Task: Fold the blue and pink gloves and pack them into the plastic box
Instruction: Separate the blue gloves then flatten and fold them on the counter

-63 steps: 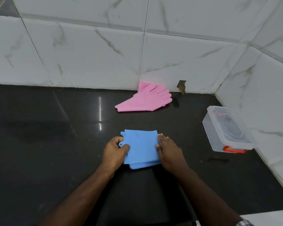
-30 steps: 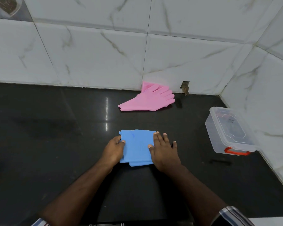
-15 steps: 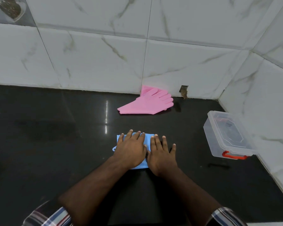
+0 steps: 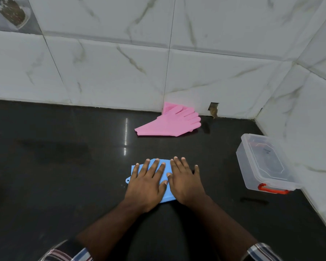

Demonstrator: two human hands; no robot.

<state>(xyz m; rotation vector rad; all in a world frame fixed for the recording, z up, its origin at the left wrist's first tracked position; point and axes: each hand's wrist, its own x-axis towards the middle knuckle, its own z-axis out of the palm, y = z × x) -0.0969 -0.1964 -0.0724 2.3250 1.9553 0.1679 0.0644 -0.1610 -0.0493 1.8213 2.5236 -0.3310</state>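
You will find no text, label, brand, number or sign that can be read anywhere in this view. The lid of the clear plastic box [image 4: 264,162], near the right edge of the counter, carries a small dark mark, but it is too small and blurred for you to tell whether it is lettering. The decorative tile [image 4: 9,14] at the top left of the wall shows a picture only, with no writing you can make out.
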